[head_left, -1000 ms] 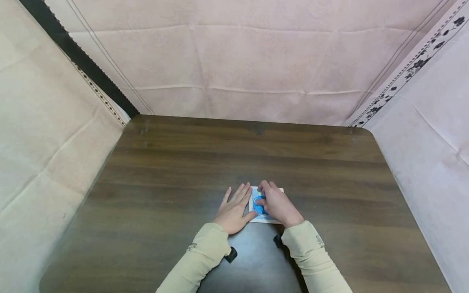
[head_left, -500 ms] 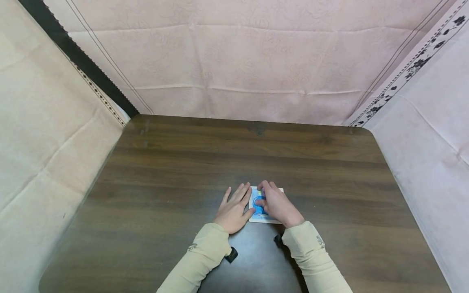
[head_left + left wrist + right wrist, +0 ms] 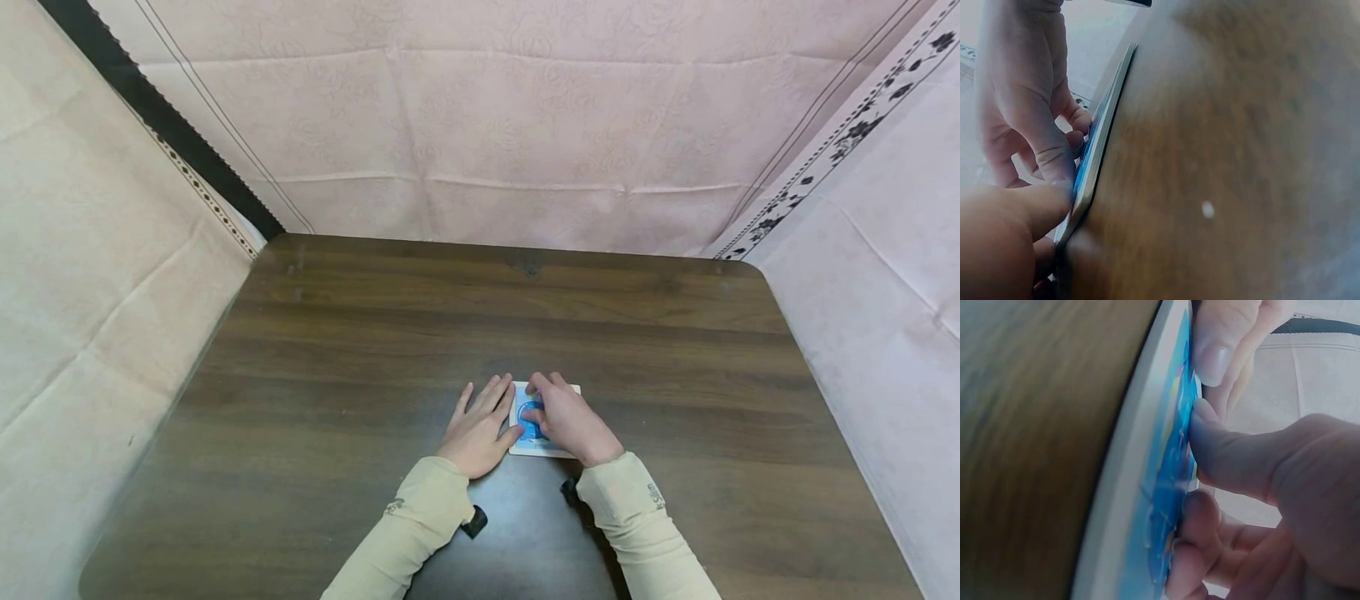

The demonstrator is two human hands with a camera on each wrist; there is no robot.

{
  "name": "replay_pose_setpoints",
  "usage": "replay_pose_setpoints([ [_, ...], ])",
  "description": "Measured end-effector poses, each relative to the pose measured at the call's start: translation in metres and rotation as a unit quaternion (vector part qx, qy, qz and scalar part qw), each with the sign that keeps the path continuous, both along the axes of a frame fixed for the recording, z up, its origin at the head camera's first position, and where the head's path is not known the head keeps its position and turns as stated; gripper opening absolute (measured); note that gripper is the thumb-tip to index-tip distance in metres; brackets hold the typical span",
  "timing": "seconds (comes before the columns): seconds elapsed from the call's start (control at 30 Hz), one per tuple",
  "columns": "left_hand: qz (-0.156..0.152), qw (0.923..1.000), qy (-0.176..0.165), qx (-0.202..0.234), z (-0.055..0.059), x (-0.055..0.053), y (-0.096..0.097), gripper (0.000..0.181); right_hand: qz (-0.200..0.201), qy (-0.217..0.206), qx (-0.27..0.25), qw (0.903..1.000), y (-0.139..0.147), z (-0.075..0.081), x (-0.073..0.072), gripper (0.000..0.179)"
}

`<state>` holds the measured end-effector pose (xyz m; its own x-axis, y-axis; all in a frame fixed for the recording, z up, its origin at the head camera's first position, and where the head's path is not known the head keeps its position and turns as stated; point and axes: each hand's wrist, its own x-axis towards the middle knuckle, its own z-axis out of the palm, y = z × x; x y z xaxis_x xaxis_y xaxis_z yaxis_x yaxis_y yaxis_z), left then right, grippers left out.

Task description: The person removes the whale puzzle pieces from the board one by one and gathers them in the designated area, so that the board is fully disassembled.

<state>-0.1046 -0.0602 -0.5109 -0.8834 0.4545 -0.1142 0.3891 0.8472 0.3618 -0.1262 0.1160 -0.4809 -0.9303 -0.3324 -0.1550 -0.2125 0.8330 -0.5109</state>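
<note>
A thin, flat board (image 3: 542, 448) with a white border and a blue picture lies on the table. My left hand (image 3: 474, 440) is at its left side, fingers extended, and the thumb rests over the board's edge. Over the picture is my right hand (image 3: 576, 423), with bent fingers and the thumb set apart from them. In the right wrist view, the right thumb and curled fingertips touch the blue face (image 3: 1169, 481); whether they pinch a loose part is not visible. The left wrist view shows the board's pale edge (image 3: 1102, 140) side-on. Much of the picture is covered by the right hand.
The brown wooden table (image 3: 480, 325) has rounded far corners. Pale cloth (image 3: 480, 125) hangs beyond its back edge, with more cloth along both sides. A small white speck (image 3: 1208, 209) shows on the wood in the left wrist view.
My left thumb has drawn back slightly toward the board's left edge. The right fingertips have shifted a little nearer to me. The board stays in place.
</note>
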Motion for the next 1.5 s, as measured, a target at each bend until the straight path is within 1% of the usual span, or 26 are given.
replay_pose_setpoints([
  [0.17, 0.001, 1.0000, 0.005, -0.004, 0.0004, 0.0003, 0.0007, 0.070, 0.004, 0.001, -0.005, 1.0000, 0.0009, -0.0004, -0.0006, 0.033],
  [0.37, 0.001, 1.0000, 0.008, -0.004, -0.0010, 0.0000, 0.0008, 0.070, 0.009, -0.004, 0.004, 0.9999, 0.0022, 0.0001, -0.0015, 0.038],
  [0.63, 0.004, 1.0000, 0.003, -0.008, 0.0003, 0.0002, 0.0008, 0.071, 0.011, -0.007, 0.003, 0.9999, 0.0030, -0.0010, -0.0030, 0.039],
  [0.77, 0.005, 0.9999, 0.002, -0.011, 0.0007, 0.0008, 0.0011, 0.071, 0.009, -0.003, 0.006, 0.9999, 0.0038, -0.0027, -0.0035, 0.039],
  [1.07, 0.004, 0.9999, 0.006, -0.013, 0.0017, 0.0006, 0.0014, 0.071, 0.000, 0.001, -0.007, 1.0000, 0.0044, -0.0045, -0.0037, 0.040],
  [1.5, 0.005, 0.9999, 0.003, -0.010, 0.0004, 0.0006, 0.0012, 0.071, -0.018, -0.012, -0.013, 0.9997, 0.0035, -0.0033, -0.0027, 0.039],
])
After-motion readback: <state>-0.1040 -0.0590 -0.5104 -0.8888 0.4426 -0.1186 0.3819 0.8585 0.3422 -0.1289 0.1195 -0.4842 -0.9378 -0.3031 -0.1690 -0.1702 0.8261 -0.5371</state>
